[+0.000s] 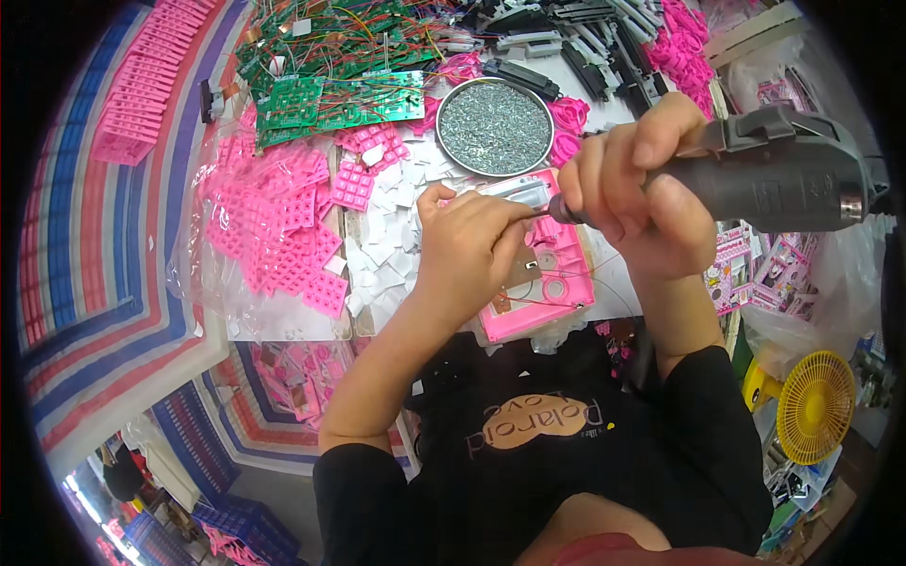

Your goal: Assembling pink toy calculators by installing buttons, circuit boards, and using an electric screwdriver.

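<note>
My right hand (651, 189) is wrapped around a dark grey electric screwdriver (755, 179), held nearly level with its tip toward the left. In front of me lies a pink plastic casing (566, 264) with its inside facing up; thin wires and a brown board (522, 274) sit in it. My left hand (477, 245) grips the casing's left side, its fingertips close to the screwdriver tip. A grey and silver strip (528, 195) lies across the casing's far end, partly under my left fingers. Whether a screw is at the tip is too small to tell.
Just beyond the casing stands a round tray (495, 127) of small screws. Pink keypads (274, 217) and white pieces (382, 250) lie to the left, green circuit boards (340, 104) behind them. Black and grey parts (585, 57) fill the back. A yellow fan (816, 406) is at right.
</note>
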### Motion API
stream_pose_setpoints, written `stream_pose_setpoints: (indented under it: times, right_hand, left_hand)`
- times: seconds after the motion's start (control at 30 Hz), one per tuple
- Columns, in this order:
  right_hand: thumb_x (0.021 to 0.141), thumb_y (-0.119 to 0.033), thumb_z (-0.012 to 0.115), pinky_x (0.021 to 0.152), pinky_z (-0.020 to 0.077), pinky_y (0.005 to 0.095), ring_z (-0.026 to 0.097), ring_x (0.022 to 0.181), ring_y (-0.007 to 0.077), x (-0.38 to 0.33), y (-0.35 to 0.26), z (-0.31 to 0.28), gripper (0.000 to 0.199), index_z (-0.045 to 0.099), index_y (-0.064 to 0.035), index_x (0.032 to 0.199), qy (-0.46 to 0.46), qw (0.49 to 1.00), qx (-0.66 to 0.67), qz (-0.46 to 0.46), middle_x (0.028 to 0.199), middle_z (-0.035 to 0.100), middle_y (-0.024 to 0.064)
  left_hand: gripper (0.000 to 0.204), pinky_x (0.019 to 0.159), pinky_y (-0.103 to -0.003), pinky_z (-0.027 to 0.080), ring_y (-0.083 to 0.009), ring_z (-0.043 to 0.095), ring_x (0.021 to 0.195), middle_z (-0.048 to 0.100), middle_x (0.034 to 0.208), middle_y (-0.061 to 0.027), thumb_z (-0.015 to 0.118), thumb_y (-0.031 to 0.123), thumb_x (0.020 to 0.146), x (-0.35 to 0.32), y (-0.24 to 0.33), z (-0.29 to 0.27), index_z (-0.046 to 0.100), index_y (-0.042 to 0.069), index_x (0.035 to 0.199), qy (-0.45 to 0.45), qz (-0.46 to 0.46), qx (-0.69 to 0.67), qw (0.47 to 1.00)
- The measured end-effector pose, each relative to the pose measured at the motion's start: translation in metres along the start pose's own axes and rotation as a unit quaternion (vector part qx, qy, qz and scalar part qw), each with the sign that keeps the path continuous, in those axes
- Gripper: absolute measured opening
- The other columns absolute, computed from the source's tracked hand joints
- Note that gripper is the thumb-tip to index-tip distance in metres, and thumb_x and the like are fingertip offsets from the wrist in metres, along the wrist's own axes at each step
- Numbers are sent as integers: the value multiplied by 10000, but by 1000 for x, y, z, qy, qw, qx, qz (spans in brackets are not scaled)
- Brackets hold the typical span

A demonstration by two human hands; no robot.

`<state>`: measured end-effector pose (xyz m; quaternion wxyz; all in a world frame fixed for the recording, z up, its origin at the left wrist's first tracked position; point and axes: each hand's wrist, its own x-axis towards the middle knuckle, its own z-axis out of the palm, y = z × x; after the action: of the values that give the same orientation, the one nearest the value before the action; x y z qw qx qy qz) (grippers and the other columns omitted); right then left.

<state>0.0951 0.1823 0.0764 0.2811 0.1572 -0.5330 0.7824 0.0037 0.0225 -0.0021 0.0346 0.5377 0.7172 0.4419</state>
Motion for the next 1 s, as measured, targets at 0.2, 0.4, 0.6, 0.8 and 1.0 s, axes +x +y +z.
stream_pose_setpoints:
  times: [0.2, 0.4, 0.6, 0.8, 1.0]
  right_hand:
    - [915, -34, 597, 619, 502, 342, 512, 572, 137, -6, 3, 0, 202, 447, -13, 1048, 27, 999, 17, -8, 707, 549, 90]
    - [913, -42, 608, 632, 513, 319, 544, 607, 136, -7, 3, -2, 204, 454, -11, 1042, 36, 999, 20, -3, 736, 580, 104]
    - [923, -71, 610, 601, 485, 301, 540, 602, 133, -8, 6, -13, 190, 469, -25, 1041, 51, 998, -37, 14, 732, 575, 98]
    - [967, -127, 590, 568, 410, 331, 422, 528, 127, -4, 35, -42, 144, 465, -67, 1008, 58, 988, -133, 54, 611, 456, 28]
    - [933, -79, 655, 613, 441, 318, 491, 605, 127, -19, 57, -40, 223, 433, -82, 952, 46, 973, -218, 55, 695, 526, 48]
  left_hand:
    - [45, 922, -428, 324, -177, 638, 746, 707, 789, -1, 750, 127, 827, 4, 1, 2, 723, 132, 863, -6, -7, -16, 1000]
    - [67, 928, -445, 318, -180, 630, 738, 701, 786, 3, 770, 142, 804, 7, 2, 2, 720, 135, 848, 4, 10, 15, 1000]
    - [217, 981, -512, 287, -204, 620, 884, 700, 903, 2, 791, 223, 801, 12, 10, 4, 709, 127, 977, 14, 14, 159, 987]
    - [303, 1058, -619, 220, -225, 588, 1058, 694, 1014, 9, 794, 310, 805, 6, -7, 15, 685, 125, 1019, -31, -27, 180, 983]
    - [293, 1058, -608, 238, -242, 596, 1049, 688, 988, -3, 795, 289, 803, 8, -8, 18, 680, 125, 1018, -52, -47, 158, 985]
